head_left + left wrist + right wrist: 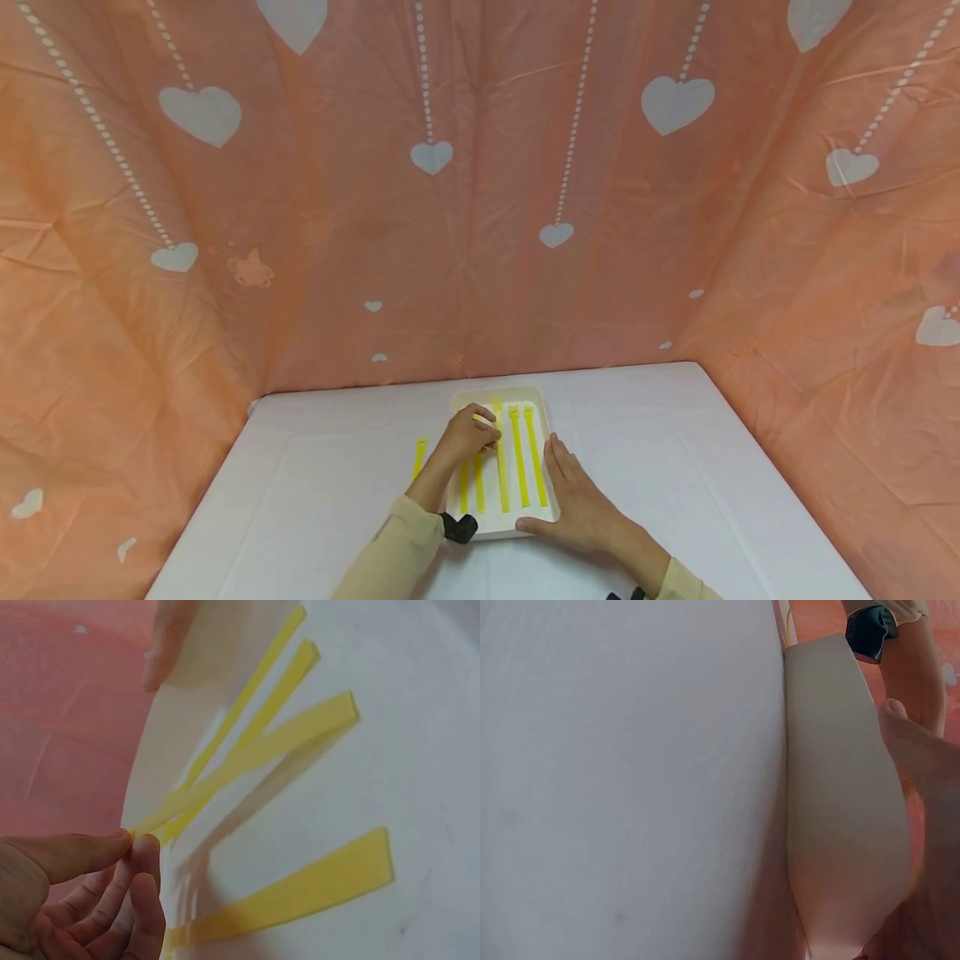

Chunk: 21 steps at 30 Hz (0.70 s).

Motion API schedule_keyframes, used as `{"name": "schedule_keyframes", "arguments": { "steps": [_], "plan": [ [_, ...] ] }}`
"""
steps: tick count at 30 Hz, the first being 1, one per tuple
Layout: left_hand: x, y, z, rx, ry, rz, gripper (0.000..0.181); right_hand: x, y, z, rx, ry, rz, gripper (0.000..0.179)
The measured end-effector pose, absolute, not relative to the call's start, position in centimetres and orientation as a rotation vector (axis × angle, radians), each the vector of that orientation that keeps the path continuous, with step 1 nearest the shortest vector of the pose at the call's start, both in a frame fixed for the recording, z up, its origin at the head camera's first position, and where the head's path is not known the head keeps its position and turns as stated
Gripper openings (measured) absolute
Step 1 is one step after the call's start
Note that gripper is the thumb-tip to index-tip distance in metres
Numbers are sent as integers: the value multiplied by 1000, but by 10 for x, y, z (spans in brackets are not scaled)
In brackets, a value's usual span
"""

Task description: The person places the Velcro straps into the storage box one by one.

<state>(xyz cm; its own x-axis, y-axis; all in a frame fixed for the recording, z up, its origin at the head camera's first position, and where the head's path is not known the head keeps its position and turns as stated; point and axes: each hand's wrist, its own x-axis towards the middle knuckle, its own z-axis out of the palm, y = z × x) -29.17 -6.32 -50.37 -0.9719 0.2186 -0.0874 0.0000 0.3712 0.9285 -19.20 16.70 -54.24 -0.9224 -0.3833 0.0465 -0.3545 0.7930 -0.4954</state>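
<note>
My left hand (468, 435) is over a white tray (498, 525), pinching one end of a flat yellow strap (259, 756) between thumb and fingers. The strap's other end points toward the near side of the tray, with a shadow below it. More yellow straps (519, 458) lie lengthwise in the tray on both sides of the held one; those at the right show slotted heads at the far end. Straight fingers of my right hand (585, 508) lie along the tray's right side, thumb at its near right corner. The tray's outer wall (840, 787) fills much of the right wrist view.
One yellow strap (419, 457) lies outside the tray at its left, partly hidden by my left forearm. A white cloth (322, 467) covers the table. Orange fabric with white hearts (480, 275) hangs behind and on both sides.
</note>
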Motion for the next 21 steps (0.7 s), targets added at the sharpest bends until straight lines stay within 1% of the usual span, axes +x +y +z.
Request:
{"name": "schedule_keyframes", "arguments": {
  "steps": [12, 21],
  "plan": [
    [-300, -50, -507, 116, 2511, 1480, 23, -192, 168, -541, -589, 2911, -809, 132],
    [-302, -47, -507, 155, 2536, 1439, 22, -193, 169, -543, -606, 2916, -782, 133]
  ]
}}
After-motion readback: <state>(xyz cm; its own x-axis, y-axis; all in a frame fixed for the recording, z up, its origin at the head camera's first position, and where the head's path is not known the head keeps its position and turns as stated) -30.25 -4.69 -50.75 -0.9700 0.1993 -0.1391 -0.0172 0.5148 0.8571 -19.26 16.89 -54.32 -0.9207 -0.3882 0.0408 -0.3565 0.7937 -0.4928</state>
